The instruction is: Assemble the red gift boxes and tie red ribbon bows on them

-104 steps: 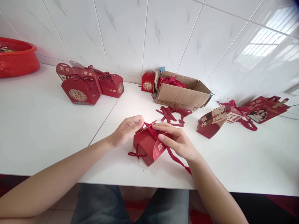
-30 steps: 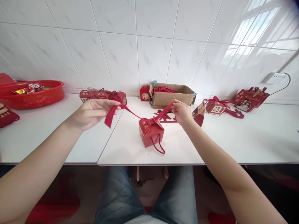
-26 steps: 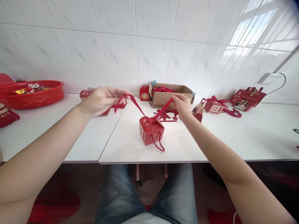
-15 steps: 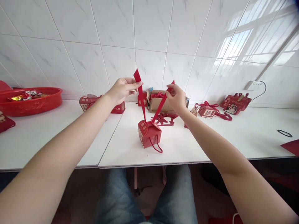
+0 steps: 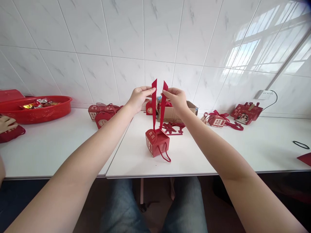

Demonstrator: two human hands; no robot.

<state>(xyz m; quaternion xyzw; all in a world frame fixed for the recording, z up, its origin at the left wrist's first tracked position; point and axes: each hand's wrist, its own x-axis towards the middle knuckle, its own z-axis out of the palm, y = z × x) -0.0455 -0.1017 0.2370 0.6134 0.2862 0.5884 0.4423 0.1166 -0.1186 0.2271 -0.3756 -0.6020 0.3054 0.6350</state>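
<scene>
A small red gift box with gold characters and a twisted red cord handle stands upright on the white table. A red ribbon runs up out of its top as two tails held taut. My left hand pinches one tail near its slanted tip between thumb and fingers. The other tail is pinched by my right hand, also close to its tip. Both tips point up, side by side with a narrow gap between them. Where the ribbon passes through the box is hidden.
Behind the box are an open cardboard carton and loose red ribbons. More red boxes stand left, and a bow-tied box right. At far left, another person's hand is near a red basket of sweets.
My hands have come closer together, so the two ribbon tails have gone from spread apart to nearly parallel. Another person's hand has appeared at the far left.
</scene>
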